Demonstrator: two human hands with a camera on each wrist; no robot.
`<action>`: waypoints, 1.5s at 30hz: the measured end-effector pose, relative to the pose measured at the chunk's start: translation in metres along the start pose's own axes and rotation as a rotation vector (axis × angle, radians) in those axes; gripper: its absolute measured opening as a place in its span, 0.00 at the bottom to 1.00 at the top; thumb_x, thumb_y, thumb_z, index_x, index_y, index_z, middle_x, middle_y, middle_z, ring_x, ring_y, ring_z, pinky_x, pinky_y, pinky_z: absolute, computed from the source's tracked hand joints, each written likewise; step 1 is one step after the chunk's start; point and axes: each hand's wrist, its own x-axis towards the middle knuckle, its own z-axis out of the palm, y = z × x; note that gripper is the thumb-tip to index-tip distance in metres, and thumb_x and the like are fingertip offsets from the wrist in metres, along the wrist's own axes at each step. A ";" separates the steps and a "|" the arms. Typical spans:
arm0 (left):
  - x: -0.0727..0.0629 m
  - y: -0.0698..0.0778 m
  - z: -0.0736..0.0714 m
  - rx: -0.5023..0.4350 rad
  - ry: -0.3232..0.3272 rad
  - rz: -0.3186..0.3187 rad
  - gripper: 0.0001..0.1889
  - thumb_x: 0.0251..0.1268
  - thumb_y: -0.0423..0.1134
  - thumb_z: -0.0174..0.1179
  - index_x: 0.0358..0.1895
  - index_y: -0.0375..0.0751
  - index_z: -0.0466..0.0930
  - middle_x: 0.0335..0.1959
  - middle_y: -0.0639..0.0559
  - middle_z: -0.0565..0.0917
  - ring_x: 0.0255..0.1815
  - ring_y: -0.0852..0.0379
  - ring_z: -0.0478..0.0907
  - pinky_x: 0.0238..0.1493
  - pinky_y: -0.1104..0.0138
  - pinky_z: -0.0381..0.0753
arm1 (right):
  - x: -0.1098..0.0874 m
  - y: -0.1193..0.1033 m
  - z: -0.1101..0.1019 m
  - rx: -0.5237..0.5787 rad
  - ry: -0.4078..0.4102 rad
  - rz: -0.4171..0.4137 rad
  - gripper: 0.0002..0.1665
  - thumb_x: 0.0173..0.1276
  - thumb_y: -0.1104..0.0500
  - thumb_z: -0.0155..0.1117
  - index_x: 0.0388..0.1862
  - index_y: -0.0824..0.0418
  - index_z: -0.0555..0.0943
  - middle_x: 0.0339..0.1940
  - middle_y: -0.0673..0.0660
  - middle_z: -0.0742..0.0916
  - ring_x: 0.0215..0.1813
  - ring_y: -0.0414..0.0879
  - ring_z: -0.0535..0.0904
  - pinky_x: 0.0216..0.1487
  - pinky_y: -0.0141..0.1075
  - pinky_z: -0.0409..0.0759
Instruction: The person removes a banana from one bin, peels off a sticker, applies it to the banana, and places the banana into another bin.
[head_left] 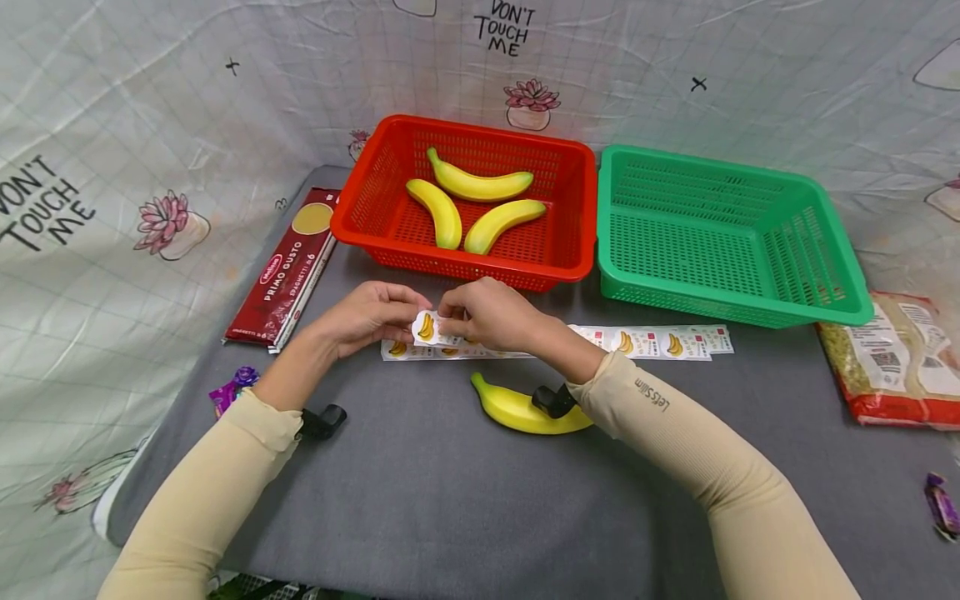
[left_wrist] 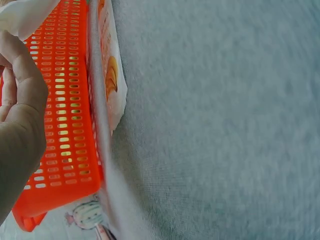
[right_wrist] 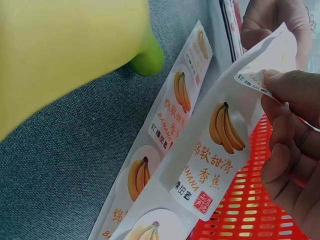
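Observation:
My left hand (head_left: 372, 318) pinches the end of a strip of banana stickers (right_wrist: 220, 135), lifted off the table. Beside it, my right hand (head_left: 491, 313) pinches the edge of a banana sticker (head_left: 427, 326) between thumb and finger; this edge curls up in the right wrist view. Under the lifted strip lie more sticker strips (head_left: 652, 342), flat on the cloth and partly hidden by the right forearm. A yellow banana (head_left: 517, 410) with a green tip lies below the right wrist. In the left wrist view, white paper (left_wrist: 32, 17) shows above the fingers of the left hand (left_wrist: 22, 95).
Behind the hands stands a red basket (head_left: 585, 208) with three bananas (head_left: 483, 185). A green basket (head_left: 855, 275) adjoins it. At the left are a spaghetti pack (head_left: 281, 267) and purple-wrapped sweets (head_left: 243, 379); at the right, a grain bag (head_left: 896, 367) and a wrapped candy (head_left: 941, 506).

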 end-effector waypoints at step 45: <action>0.018 -0.011 0.000 1.065 0.202 0.194 0.03 0.64 0.29 0.62 0.36 0.36 0.85 0.30 0.45 0.82 0.31 0.53 0.75 0.36 0.64 0.72 | -0.074 0.039 -0.029 0.196 0.231 0.150 0.04 0.70 0.56 0.70 0.37 0.55 0.88 0.29 0.50 0.86 0.30 0.44 0.75 0.33 0.34 0.73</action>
